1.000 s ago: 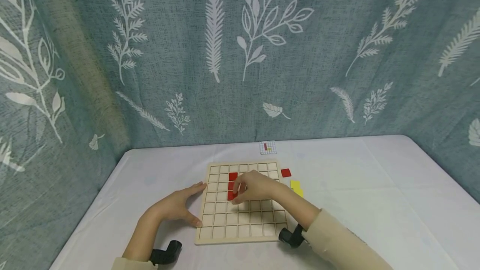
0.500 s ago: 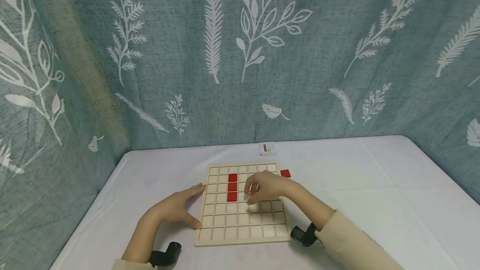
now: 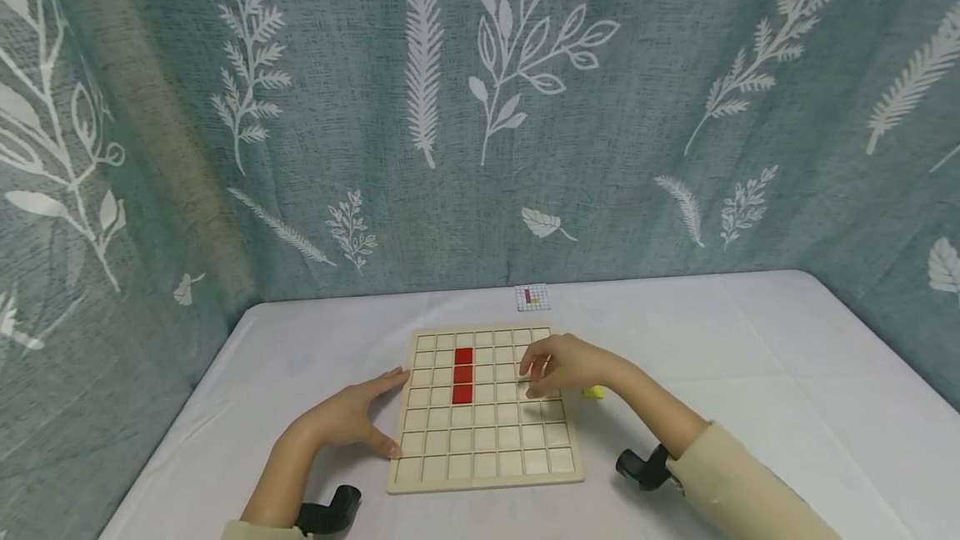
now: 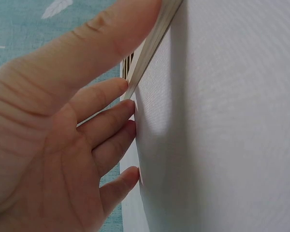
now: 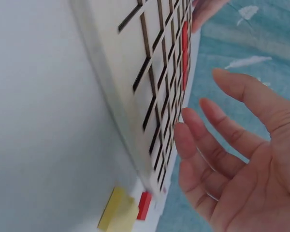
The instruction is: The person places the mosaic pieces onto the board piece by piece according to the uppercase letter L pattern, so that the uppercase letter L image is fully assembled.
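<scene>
Right hand point(image 3: 566, 361) is hovering over wooden board point(image 3: 486, 440) toward 2 o'clock, fingers loosely bent, thumb apart, holding nothing. Left hand point(image 3: 348, 413), fingers and thumb spread, is touching board's 9 o'clock edge. Three flat red tiles point(image 3: 462, 375) are filling square cells toward 11 o'clock. Outside board, yellow tiles point(image 3: 594, 392), count unclear, are lying at 3 o'clock near one loose red tile point(image 5: 144, 206); one grid-printed card point(image 3: 532, 297), at 1 o'clock.

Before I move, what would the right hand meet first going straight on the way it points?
Probably the board: the right hand points left and down above it. The red tiles lie farther left; the hand's height is hard to judge.
</scene>
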Demonstrator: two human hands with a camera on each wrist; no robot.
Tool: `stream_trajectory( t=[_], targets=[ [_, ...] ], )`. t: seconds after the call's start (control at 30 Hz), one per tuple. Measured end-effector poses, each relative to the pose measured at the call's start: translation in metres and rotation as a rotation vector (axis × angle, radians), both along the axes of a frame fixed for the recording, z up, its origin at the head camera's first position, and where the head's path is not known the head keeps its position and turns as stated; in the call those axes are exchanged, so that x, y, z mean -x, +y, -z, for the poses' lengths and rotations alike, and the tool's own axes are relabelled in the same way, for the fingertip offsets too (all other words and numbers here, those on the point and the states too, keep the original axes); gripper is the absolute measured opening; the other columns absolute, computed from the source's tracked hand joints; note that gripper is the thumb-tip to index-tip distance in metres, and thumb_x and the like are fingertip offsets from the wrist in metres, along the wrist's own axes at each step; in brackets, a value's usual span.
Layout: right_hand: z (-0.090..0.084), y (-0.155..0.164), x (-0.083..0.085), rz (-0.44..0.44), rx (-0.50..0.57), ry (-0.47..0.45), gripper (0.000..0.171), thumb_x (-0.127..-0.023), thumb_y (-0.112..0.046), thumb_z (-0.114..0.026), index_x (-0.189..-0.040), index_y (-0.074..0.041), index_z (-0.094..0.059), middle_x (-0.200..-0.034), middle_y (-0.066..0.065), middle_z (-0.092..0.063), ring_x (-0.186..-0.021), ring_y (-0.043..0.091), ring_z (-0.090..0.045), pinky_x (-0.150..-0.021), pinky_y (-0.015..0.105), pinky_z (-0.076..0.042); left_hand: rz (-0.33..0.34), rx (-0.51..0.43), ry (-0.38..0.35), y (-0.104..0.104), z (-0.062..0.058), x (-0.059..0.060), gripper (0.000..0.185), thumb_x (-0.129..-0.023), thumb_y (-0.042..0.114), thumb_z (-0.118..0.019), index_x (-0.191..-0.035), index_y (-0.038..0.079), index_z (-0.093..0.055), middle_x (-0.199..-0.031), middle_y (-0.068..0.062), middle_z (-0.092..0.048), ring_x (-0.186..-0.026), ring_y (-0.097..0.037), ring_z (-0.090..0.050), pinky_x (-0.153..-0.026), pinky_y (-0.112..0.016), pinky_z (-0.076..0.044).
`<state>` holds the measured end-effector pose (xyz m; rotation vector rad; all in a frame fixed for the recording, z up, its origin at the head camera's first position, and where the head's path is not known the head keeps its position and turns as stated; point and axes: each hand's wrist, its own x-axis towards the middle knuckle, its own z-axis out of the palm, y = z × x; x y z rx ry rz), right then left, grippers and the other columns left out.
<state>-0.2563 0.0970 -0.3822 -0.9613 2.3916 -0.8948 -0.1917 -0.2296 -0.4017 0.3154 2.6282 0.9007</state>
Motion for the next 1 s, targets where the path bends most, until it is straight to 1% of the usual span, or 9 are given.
stream_trajectory(
  t=[0.1, 0.27, 0.43, 0.63, 0.77, 1.0],
  targets=[
    [0.003, 0.007, 0.001, -0.001, 0.022, 0.017, 0.024, -0.080, -0.019, -0.070, -0.099, -0.006, -0.064, -0.084, -0.003, -0.063, -0.076, 0.008, -0.060, -0.069, 0.022, -0.049, 0.001, -0.006, -0.001, 0.000, 0.000, 0.000, 0.105, -0.050, 0.026, -0.089, -0.140, 0.006, -0.039, -0.148, -0.018, -0.030, -0.135, -0.041, -0.024, -0.105, -0.057, -0.026],
    [0.008, 0.019, 0.002, -0.005, 0.071, 0.072, 0.025, -0.082, -0.021, -0.067, -0.101, -0.004, -0.064, -0.087, -0.003, -0.064, -0.081, 0.008, -0.059, -0.075, 0.022, -0.049, -0.002, -0.010, 0.003, 0.000, 0.001, 0.000, 0.105, -0.050, 0.025, -0.089, -0.140, 0.005, -0.039, -0.147, -0.018, -0.030, -0.135, -0.041, -0.024, -0.105, -0.057, -0.025],
    [0.009, 0.032, 0.004, 0.021, 0.094, 0.101, 0.025, -0.085, -0.022, -0.064, -0.103, -0.004, -0.064, -0.093, 0.001, -0.065, -0.083, 0.009, -0.059, -0.073, 0.025, -0.049, 0.004, -0.018, 0.004, -0.001, 0.002, 0.001, 0.105, -0.050, 0.025, -0.089, -0.140, 0.005, -0.039, -0.147, -0.018, -0.030, -0.135, -0.041, -0.024, -0.105, -0.058, -0.025],
    [0.010, 0.045, 0.009, 0.098, 0.100, 0.098, 0.028, -0.085, -0.022, -0.064, -0.106, -0.003, -0.065, -0.100, 0.005, -0.066, -0.088, 0.014, -0.059, -0.070, 0.026, -0.048, 0.001, -0.018, 0.001, -0.001, 0.001, 0.000, 0.106, -0.049, 0.027, -0.089, -0.140, 0.005, -0.039, -0.148, -0.018, -0.030, -0.135, -0.042, -0.024, -0.105, -0.059, -0.024],
    [0.011, 0.050, 0.011, 0.139, 0.110, 0.106, 0.028, -0.085, -0.021, -0.065, -0.106, -0.003, -0.066, -0.099, 0.006, -0.067, -0.090, 0.018, -0.059, -0.071, 0.028, -0.048, 0.001, -0.021, 0.000, 0.000, 0.000, 0.000, 0.105, -0.050, 0.026, -0.088, -0.140, 0.005, -0.038, -0.148, -0.018, -0.029, -0.135, -0.042, -0.023, -0.105, -0.058, -0.024],
    [0.019, 0.052, 0.019, 0.227, 0.124, 0.163, 0.027, -0.083, -0.019, -0.066, -0.106, -0.004, -0.066, -0.103, 0.009, -0.065, -0.094, 0.025, -0.056, -0.071, 0.029, -0.048, 0.013, -0.016, 0.002, 0.000, -0.002, 0.000, 0.104, -0.051, 0.026, -0.088, -0.140, 0.005, -0.038, -0.148, -0.019, -0.029, -0.135, -0.042, -0.023, -0.105, -0.058, -0.024]
  ],
)
